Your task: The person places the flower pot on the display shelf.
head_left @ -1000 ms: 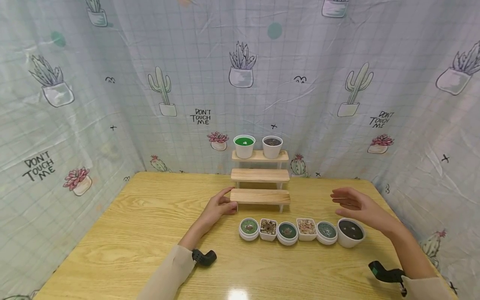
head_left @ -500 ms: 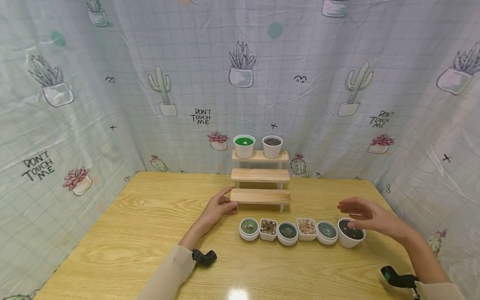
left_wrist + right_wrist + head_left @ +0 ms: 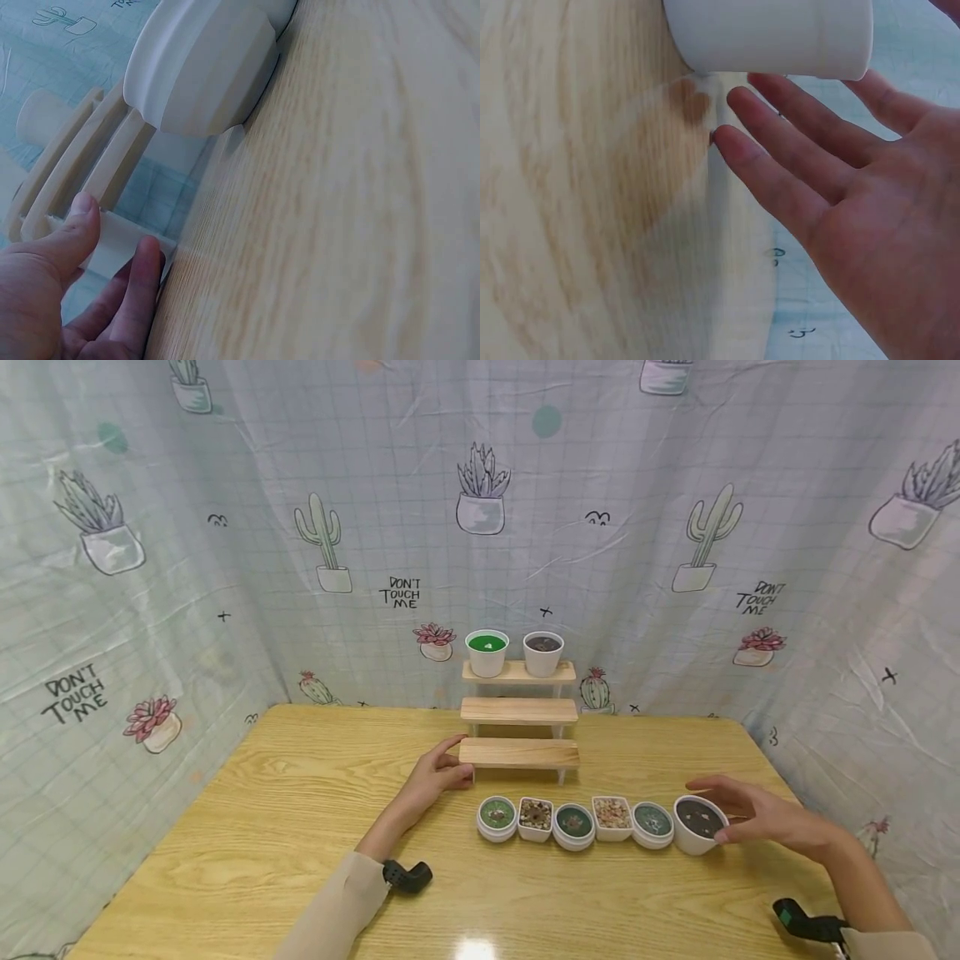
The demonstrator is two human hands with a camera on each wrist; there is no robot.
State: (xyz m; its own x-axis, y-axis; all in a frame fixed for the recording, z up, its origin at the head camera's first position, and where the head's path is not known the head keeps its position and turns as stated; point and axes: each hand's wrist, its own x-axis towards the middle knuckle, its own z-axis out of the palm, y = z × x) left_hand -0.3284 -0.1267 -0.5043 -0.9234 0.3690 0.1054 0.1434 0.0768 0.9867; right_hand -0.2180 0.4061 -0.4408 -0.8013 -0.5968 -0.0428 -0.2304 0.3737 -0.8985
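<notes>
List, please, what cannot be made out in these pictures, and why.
Head view: the dark filling of the rightmost round white pot is too small to tell its material.
Right wrist view: one finger of the bare right grip passes behind that pot's wall; contact unclear.
Left wrist view: the wall of the faceted white pot hides its filling.
Left wrist view: the picture's left edge cuts off part of the bare left grip.

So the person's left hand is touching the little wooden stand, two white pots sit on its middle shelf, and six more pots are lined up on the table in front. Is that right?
Not quite: the two white pots sit on the top shelf of the wooden stand, which the left hand touches; the head view shows it. The six pots are lined up on the table as you say.
</notes>
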